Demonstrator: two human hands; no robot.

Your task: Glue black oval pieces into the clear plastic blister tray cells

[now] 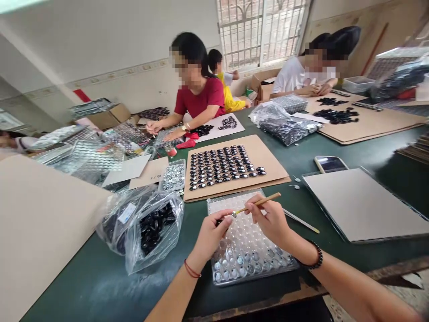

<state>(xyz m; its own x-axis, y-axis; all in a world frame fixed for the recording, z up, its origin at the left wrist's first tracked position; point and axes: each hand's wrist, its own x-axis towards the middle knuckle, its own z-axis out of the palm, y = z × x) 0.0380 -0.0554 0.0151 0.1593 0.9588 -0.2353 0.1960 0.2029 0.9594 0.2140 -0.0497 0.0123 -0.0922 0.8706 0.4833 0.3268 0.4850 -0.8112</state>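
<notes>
My left hand point(212, 229) pinches a small round silvery piece point(234, 214) at its fingertips; something dark shows between the fingers. In my right hand point(270, 219) is a thin wooden stick point(266, 199), its tip touching or very near the silvery piece. Below both hands lies a clear plastic blister tray point(243, 239) with rows of round pockets. Silvery round pieces point(241, 270) sit in the rows nearest me. Beyond it, black oval pieces point(219, 166) stand in rows on a cardboard sheet point(268, 165).
Left of the tray are a bag of black pieces point(156, 228) and a box of small silvery parts point(172, 175). Tweezers point(301, 220), a phone point(331, 164) and a grey board point(365, 205) lie to the right. Two co-workers point(201, 96) sit across the table.
</notes>
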